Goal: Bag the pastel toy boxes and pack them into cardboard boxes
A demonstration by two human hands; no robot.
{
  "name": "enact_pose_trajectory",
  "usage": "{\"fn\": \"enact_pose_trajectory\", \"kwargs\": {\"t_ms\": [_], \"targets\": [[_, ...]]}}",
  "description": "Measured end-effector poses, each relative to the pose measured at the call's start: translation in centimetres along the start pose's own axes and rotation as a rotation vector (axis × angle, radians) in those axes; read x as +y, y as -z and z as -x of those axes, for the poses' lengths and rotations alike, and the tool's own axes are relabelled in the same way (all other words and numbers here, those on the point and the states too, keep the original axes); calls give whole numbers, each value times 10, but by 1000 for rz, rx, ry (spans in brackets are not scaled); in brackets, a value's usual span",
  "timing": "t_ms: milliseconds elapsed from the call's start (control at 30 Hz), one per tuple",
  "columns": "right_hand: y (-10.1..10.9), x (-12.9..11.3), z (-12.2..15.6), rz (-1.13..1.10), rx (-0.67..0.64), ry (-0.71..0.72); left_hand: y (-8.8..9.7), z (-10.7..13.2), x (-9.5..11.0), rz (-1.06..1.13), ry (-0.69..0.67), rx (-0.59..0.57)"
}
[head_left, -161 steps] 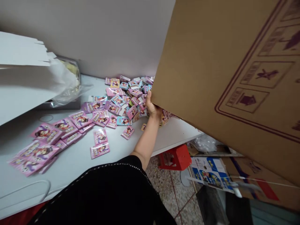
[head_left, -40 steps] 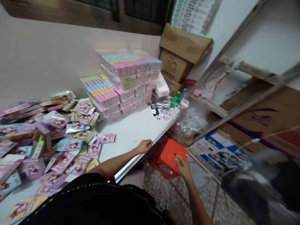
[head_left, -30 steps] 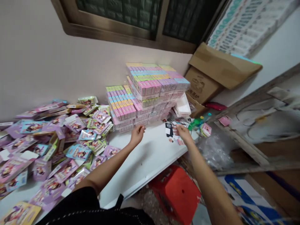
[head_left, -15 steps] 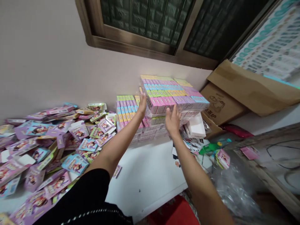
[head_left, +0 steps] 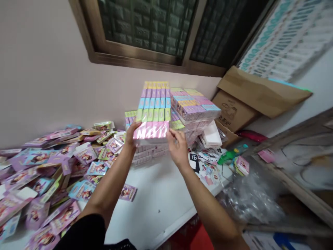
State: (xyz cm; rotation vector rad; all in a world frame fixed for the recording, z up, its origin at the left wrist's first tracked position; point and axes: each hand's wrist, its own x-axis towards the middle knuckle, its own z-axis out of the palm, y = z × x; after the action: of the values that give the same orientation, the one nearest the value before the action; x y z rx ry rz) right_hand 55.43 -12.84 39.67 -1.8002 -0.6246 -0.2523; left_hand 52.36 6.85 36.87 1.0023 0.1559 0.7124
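1. Held up over the counter (head_left: 151, 211), partly in front of a lower stack (head_left: 149, 154): a film-wrapped block (head_left: 154, 104) of small boxes, banded yellow, purple, blue, green and pink. Clock directions below read from this block, with 12 toward the window (head_left: 145, 31).
2. Long axis running roughly 12 to 6, with the top face seemingly tilted toward the camera.
3. At 8 o'clock, the left hand (head_left: 130, 135): grip bent around the near-left edge, grasping the block, with fingers partly hidden.
4. Between 4 and 5 o'clock, the right hand (head_left: 179, 147): fingertips at the near-right corner, blurred; cannot tell whether clenched on it or only touching. Both hands about equally near.
5. Just beside at 3 o'clock, a taller stack (head_left: 194, 109) of similar blocks, likely the main obstacle on that side.
6. Near 8, beyond the left wrist, a heap of loose boxes (head_left: 62, 156); at 7, a single box (head_left: 128, 192) lying flat.
7. Toward 4, white cartons (head_left: 211, 137) and a green bottle (head_left: 229, 157); farther off at 3, a cardboard box (head_left: 234, 104).
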Motion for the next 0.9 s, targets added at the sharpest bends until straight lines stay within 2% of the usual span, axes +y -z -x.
{"fn": "enact_pose_trajectory", "kwargs": {"t_ms": [67,167,233,267,300,400,533,633,700,800,900], "targets": [[23,-12,37,-96,-56,-93,8,46,16,-5,38,-68],[59,-26,97,-374,-141,-326,16,116,35,-97,128,-197],[79,-35,146,-551,-132,-395,16,160,38,-156,243,-317],[88,-40,175,-608,-85,-408,15,183,36,-168,303,-400],[96,-45,206,-648,-4,-422,12,205,31,-171,358,-490],[113,-60,316,-728,359,-515,1,278,10,-164,499,-775],[114,-90,475,-813,859,-612,-11,390,-19,-123,697,-1238],[97,-128,580,-829,1235,-548,-10,476,-26,-79,837,-1632],[80,-160,638,-819,1422,-492,-5,532,-23,-97,901,-1847],[54,-206,709,-818,1629,-481,4,611,-13,-128,957,-2126],[34,-243,764,-791,1843,-467,9,680,-5,-108,942,-2445]]}}
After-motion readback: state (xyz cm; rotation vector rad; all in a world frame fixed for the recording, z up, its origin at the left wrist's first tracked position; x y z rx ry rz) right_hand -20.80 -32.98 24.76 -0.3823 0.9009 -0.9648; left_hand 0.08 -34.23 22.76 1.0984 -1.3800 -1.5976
